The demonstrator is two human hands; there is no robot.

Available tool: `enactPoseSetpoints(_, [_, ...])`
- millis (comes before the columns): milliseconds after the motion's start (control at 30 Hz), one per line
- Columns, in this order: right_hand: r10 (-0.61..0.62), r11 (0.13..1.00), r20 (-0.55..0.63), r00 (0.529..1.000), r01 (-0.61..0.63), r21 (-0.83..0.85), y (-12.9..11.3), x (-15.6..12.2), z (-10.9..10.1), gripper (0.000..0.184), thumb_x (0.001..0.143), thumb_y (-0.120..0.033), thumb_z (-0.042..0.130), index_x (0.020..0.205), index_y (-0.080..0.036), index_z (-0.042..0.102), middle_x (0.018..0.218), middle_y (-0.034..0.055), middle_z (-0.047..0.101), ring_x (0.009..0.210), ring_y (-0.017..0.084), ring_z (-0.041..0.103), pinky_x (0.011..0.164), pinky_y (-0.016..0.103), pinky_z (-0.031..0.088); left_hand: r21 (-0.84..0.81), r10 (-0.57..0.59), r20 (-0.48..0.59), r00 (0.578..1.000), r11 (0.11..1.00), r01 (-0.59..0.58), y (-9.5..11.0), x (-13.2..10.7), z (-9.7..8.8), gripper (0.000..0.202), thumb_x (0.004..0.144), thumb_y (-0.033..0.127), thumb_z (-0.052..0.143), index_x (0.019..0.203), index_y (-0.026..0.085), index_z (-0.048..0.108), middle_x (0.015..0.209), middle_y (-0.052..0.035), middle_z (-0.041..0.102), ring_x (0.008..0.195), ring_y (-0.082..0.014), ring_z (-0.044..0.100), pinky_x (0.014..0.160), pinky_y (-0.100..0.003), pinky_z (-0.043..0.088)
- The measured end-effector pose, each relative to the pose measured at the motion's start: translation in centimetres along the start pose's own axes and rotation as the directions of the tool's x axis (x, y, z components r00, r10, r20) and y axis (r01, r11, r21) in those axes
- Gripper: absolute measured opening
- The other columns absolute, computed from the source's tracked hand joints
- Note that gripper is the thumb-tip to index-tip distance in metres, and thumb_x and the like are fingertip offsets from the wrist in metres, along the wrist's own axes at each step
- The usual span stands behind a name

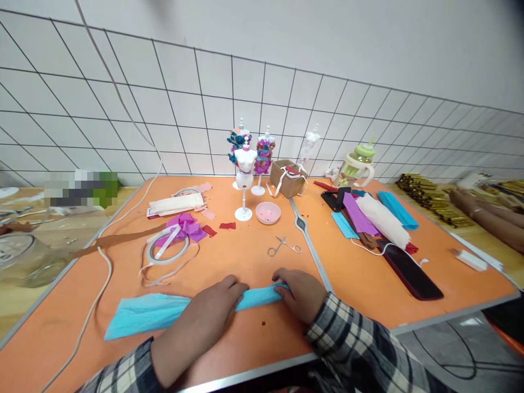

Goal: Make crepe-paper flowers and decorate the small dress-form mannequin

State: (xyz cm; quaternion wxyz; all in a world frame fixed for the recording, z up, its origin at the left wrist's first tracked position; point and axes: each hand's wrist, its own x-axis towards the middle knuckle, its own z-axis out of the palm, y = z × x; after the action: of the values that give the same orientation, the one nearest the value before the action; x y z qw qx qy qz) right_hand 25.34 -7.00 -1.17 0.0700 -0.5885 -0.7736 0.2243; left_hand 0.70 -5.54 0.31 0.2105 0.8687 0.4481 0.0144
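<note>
Left hand (215, 305) and right hand (305, 295) are both on the blue strip (149, 314) near the front edge of the tabletop (235, 248), as I see it through the head camera. Thumb and fingers of the right hand pinch the strip's right end. The left lies across its middle with fingers bent; whether it grips or only presses, I cannot tell. Left of there the strip fans wider and rests on the tabletop.

Beyond the hands I have scissors (283, 240) with blades parted, then a pink bowl (268, 220) just beside a white dress form (244, 164). Over on my left, a tape ring (170, 262) overlaps purple paper (185, 222). On my right, a dark phone (411, 273) lies by a paper pile (370, 215). Farther right, another person's arm (472, 212) shows.
</note>
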Motion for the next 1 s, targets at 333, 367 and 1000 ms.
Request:
enactPoseSetpoints(333, [-0.071,0.975,-0.134,0.988,0.040,-0.220,-0.8,1.4,0.1,0.016,0.094,-0.026,0.054,0.098,-0.020,0.068,0.103,0.0084,0.065,0.101,0.024,0.057,0.086,0.037,0.040,0.272,0.172,0.081,0.982,0.944,-0.188,2.5,1.6,1.2,0.016,0.095,0.017,0.055,0.105,0.018,0.067,0.101,-0.0109,0.070,0.093,-0.0291,0.067,0.080,-0.043,0.055])
enactPoseSetpoints(367, [-0.108,0.970,-0.185,0.977,0.063,-0.233,-0.7,1.3,0.3,0.019,0.094,-0.025,0.053,0.105,-0.020,0.068,0.110,0.0098,0.065,0.106,0.025,0.056,0.090,0.040,0.040,0.280,0.161,0.092,0.983,0.943,-0.181,2.6,1.9,1.3,0.018,0.094,0.012,0.053,0.104,0.017,0.067,0.099,-0.0113,0.071,0.090,-0.0284,0.068,0.078,-0.041,0.055])
enactPoseSetpoints(1000, [-0.092,0.994,-0.085,0.992,0.086,-0.068,-1.0,7.4,-5.6,0.028,0.096,-0.039,0.056,0.114,-0.022,0.068,0.109,0.0048,0.072,0.101,0.017,0.066,0.088,0.027,0.045,-0.400,-0.107,0.177,0.978,0.901,0.171,-3.2,4.4,-4.9,0.037,0.087,0.048,0.048,0.076,0.019,0.069,0.072,-0.0048,0.075,0.068,-0.0228,0.070,0.062,-0.028,0.049])
